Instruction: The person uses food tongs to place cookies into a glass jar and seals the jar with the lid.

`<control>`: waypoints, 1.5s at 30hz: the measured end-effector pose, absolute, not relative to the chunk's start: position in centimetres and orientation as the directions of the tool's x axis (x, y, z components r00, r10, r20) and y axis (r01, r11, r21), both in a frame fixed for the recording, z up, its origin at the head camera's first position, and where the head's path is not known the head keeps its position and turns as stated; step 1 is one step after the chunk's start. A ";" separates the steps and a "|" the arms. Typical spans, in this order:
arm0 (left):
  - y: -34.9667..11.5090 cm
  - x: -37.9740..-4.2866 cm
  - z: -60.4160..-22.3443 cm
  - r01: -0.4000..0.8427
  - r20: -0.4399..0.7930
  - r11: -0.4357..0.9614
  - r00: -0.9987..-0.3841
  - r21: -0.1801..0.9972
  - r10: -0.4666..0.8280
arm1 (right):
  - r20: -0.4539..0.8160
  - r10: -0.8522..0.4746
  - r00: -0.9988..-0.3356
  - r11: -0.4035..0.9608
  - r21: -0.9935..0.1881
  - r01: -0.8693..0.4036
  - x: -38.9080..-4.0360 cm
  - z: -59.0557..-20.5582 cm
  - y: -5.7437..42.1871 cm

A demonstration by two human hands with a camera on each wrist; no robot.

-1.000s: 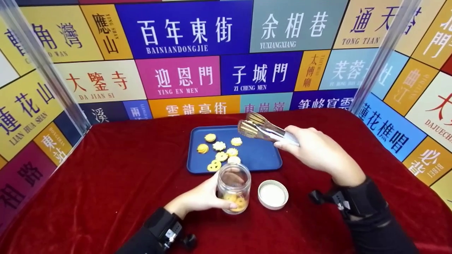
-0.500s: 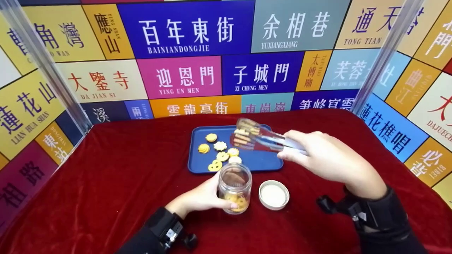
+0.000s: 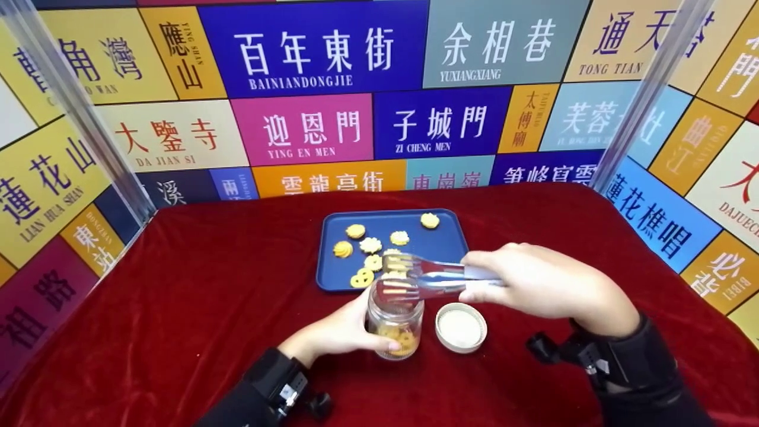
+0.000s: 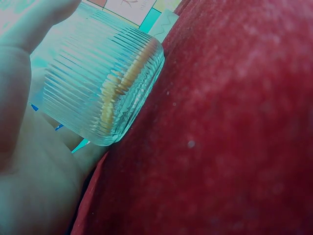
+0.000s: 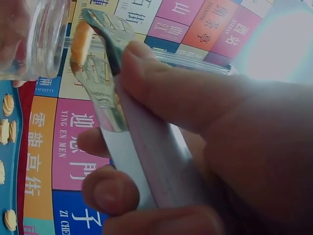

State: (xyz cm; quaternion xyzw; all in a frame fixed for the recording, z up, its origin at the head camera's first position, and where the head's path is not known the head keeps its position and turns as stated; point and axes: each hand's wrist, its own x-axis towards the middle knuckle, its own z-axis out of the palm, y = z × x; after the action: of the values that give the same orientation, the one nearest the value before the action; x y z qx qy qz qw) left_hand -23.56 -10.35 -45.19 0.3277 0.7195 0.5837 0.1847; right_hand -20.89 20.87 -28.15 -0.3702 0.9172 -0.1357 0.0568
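Observation:
My left hand (image 3: 335, 332) grips a clear ribbed glass jar (image 3: 408, 320), which stands on the red cloth with its mouth uncovered. Yellow cookies (image 4: 110, 103) lie in its bottom. With thumb and fingers my right hand (image 3: 542, 287) holds metal serving tongs (image 3: 436, 277). Between the slotted tips of the tongs a cookie (image 5: 81, 44) is pinched on edge. The tips overlap the jar's mouth in the head view; in the right wrist view they are just beside its rim. Behind the jar, a blue tray (image 3: 439, 249) bears several cookies, some partly hidden by the tongs.
A round pale lid (image 3: 461, 328) lies on the cloth to the right of the jar. Red cloth (image 3: 237, 273) covers the table. Behind it rises a wall of coloured sign panels (image 3: 314, 53), with clear upright posts at both sides.
The right hand has brought the tongs from over the tray's far right side down towards the jar's mouth. A cookie at the tray's far right has come into view. The left hand and jar stay put.

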 end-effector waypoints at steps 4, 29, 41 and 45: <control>-10.3 -23.6 -45.2 0.255 0.120 0.097 -0.717 0.962 0.687 | -0.022 -0.710 -0.704 0.681 -0.280 -0.677 -20.9 -28.3 20.9; -10.4 -23.5 -45.3 0.271 0.121 0.113 -0.713 0.956 0.690 | -0.039 -0.692 -0.721 0.695 -0.303 -0.652 -20.9 -28.2 20.8; -10.3 -23.6 -45.3 0.284 0.137 0.102 -0.708 0.953 0.693 | -0.004 -0.672 -0.741 0.701 -0.327 -0.634 -21.3 -28.2 21.1; -10.3 -23.8 -45.4 0.315 0.186 0.057 -0.687 0.947 0.702 | 0.047 -0.628 -0.777 0.723 -0.334 -0.605 -21.9 -28.4 21.5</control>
State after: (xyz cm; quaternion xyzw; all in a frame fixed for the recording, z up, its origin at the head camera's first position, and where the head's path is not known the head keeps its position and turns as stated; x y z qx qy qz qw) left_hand -23.77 -10.31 -45.44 0.3593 0.7078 0.5852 0.1655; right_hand -21.89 21.53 -28.40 -0.3324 0.9275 -0.1678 0.0348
